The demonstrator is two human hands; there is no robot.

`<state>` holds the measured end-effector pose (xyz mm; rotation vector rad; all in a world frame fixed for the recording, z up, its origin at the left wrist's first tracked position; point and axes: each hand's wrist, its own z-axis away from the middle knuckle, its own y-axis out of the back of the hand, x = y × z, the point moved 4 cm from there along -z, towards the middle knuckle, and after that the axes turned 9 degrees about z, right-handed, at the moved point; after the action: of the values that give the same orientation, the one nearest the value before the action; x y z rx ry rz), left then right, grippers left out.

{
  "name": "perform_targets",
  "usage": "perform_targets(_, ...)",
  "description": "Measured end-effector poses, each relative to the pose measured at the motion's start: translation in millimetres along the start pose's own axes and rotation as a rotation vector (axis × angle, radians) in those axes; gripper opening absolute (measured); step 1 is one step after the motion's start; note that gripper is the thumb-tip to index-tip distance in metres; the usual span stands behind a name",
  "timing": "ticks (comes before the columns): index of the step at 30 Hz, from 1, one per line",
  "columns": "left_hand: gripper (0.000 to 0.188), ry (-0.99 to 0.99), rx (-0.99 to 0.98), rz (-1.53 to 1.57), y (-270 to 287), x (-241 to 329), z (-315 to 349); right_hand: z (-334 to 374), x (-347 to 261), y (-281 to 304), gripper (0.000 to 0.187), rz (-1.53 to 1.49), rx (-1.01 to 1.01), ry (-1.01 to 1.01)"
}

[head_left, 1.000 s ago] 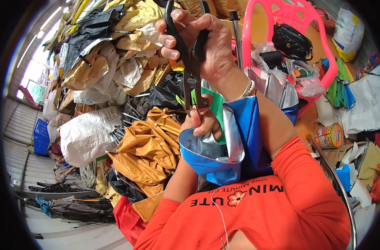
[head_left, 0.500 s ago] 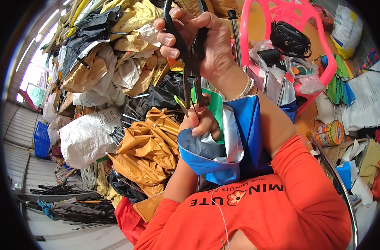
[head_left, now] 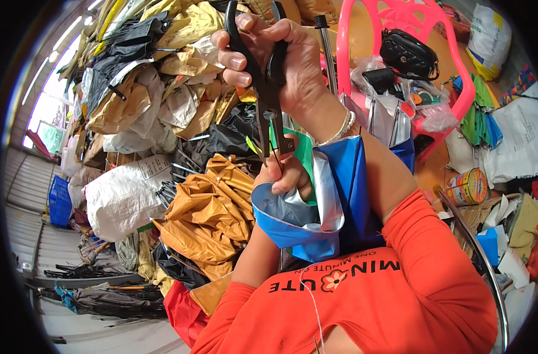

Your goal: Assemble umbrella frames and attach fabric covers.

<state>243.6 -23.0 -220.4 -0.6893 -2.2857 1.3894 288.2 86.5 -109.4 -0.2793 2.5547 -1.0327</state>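
Raised before me, my right hand point(head_left: 298, 71) is wrapped round the black handles of a pair of pliers point(head_left: 265, 88). Their metal jaws point down and meet a thin dark rib end at my left fingertips. Below them, my left hand point(head_left: 290, 177) is closed, pinching that rib end and the edge of an umbrella canopy point(head_left: 298, 233). The canopy is blue outside and silver inside, with a green panel point(head_left: 304, 147) behind my fingers. Its folds hang over my right forearm and in front of my chest. A white thread point(head_left: 316, 301) dangles over my red shirt.
An orange-brown folded canopy point(head_left: 210, 212) lies close to my left arm, beside a white sack point(head_left: 127, 197). Behind rises a heap of fabric. A pink chair point(head_left: 342, 47) holding a black bag point(head_left: 407, 53) stands at far right, near a metal shaft point(head_left: 328, 56) and a round tin point(head_left: 466, 187).
My right hand and the pliers have shifted slightly left, and the plier jaws look closer together. My left hand keeps its place on the canopy.
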Motion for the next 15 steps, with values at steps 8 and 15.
perform_targets(8,0.036,-0.001,0.051,0.014,3,-6,3,-6,0,-16,0.029,0.018,-0.119,-0.168)
perform_targets(15,0.023,-0.171,0.271,-0.294,7,-9,14,-8,5,-34,0.036,0.182,-0.299,-0.284)
